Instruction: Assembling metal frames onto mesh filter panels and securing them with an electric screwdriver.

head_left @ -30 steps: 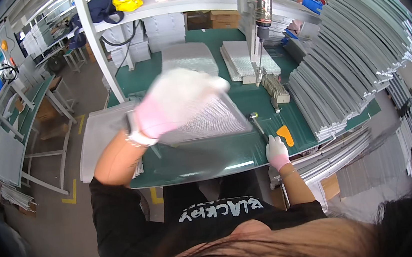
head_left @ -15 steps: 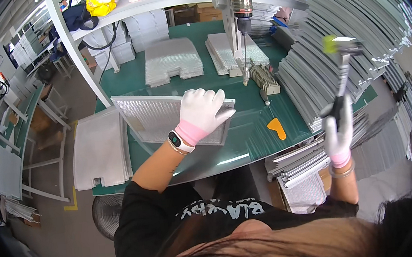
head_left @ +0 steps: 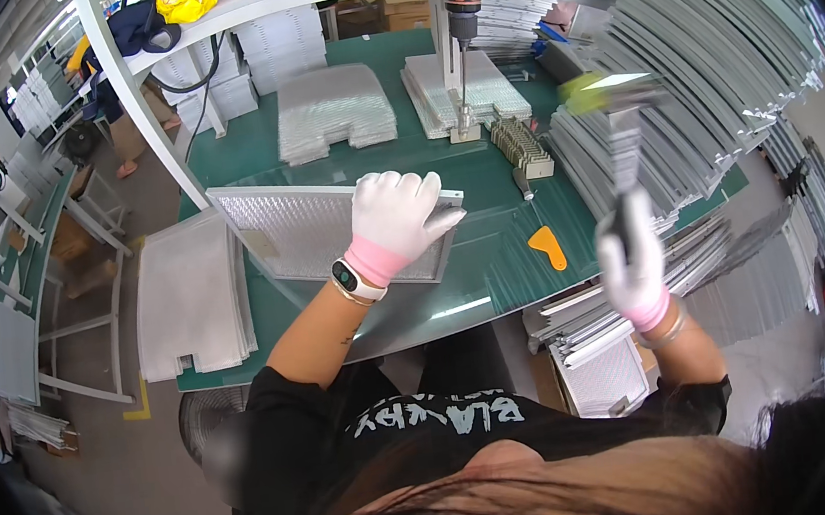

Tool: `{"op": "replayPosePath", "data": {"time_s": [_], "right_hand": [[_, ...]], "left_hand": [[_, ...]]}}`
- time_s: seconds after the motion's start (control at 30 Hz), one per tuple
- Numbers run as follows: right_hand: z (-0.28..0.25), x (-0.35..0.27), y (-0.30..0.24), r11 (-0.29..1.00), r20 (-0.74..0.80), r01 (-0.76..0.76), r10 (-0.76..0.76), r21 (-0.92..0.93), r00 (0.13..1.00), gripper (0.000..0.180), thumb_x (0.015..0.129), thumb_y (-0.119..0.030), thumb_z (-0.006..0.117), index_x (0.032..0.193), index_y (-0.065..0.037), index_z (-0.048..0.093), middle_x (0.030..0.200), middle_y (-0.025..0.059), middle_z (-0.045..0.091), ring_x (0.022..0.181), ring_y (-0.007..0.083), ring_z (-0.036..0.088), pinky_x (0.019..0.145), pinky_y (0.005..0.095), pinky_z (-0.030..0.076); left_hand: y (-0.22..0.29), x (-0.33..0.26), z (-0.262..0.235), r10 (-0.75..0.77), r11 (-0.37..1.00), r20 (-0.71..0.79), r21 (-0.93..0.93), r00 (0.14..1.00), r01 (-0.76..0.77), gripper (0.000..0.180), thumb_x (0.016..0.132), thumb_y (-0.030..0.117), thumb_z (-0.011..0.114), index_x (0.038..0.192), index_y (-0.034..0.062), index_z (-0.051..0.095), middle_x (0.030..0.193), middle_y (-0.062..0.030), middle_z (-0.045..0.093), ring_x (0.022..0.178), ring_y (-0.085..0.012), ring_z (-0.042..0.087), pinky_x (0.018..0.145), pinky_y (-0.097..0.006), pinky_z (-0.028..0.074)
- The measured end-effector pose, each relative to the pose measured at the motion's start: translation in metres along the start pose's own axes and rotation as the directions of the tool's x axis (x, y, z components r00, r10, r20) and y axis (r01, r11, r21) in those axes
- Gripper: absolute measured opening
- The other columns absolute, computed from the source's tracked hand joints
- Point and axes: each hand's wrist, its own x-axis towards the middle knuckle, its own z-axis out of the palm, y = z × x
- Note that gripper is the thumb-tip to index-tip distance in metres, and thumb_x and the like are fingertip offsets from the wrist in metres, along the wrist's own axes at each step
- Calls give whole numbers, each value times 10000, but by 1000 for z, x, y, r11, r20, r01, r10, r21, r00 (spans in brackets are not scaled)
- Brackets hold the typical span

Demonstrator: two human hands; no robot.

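My left hand (head_left: 394,215), in a white glove with a pink cuff, is closed over the upper edge of a framed metal mesh panel (head_left: 301,231). The panel stands tilted on the green-topped table (head_left: 380,326), its silvery mesh partly hidden behind my hand and wrist. Gloved alike, my right hand (head_left: 632,260) grips the dark handle of a hammer (head_left: 625,150). The hammer is raised at the right of the panel, apart from it. Its head is smeared by motion, with a yellow-green face on the left end.
Flat mesh sheets (head_left: 335,110) lie at the back, with another stack (head_left: 190,296) at the left edge. A power driver (head_left: 464,11) hangs over the table. Near it are a row of metal pieces (head_left: 522,147) and an orange-yellow tool (head_left: 548,247). Frame strips (head_left: 685,78) are piled high at right.
My right hand has swung the hammer leftward, closer to the panel. My left hand keeps its hold on the panel. The whole view has shifted slightly.
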Motion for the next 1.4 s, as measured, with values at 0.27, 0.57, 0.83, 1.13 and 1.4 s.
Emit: {"op": "replayPosePath", "data": {"time_s": [0.27, 0.57, 0.83, 1.13, 1.4], "right_hand": [[94, -73, 65, 927, 502, -355, 367, -123, 783, 613, 874, -124, 561, 1459, -137, 377, 1026, 228, 617, 935, 395, 610, 838, 448, 499], [73, 182, 0, 757, -346, 133, 129, 639, 929, 687, 904, -106, 637, 1475, 25, 278, 1432, 220, 422, 1331, 288, 428, 1095, 395, 363], [75, 263, -31, 243, -81, 47, 132, 969, 988, 138, 908, -142, 590, 987, -109, 481, 733, 36, 553, 585, 140, 532, 520, 239, 434], [97, 265, 6, -116, -116, 96, -176, 989, 978, 178, 927, -271, 612, 905, -128, 509, 708, 22, 544, 548, 129, 485, 480, 238, 390], [109, 271, 20, -381, -243, 42, -497, 923, 833, 222, 917, -307, 631, 888, -111, 529, 706, 27, 533, 555, 121, 471, 474, 235, 370]], "left_hand": [[11, 4, -7, -21, 998, -83, -64, 996, 15, 405, 619, 454, 775, 687, 106, 581, 589, -28, 467, 566, -234, 488, 549, -385, 363], [30, 4, -6, -112, 989, -150, -115, 982, 95, 284, 620, 216, 724, 514, 134, 473, 501, -19, 426, 490, -221, 461, 519, -378, 333], [16, 13, 9, -150, 983, -117, -125, 982, 136, 240, 671, 236, 732, 589, 131, 533, 545, -20, 496, 543, -228, 527, 544, -392, 371], [19, 22, 16, -132, 972, -181, -215, 975, 91, 163, 662, 214, 725, 638, 116, 598, 579, -22, 553, 525, -238, 547, 519, -377, 385], [20, 26, 14, -121, 967, -141, -241, 983, 85, 107, 649, 163, 705, 630, 112, 612, 545, -8, 535, 473, -220, 531, 453, -363, 357]]}}
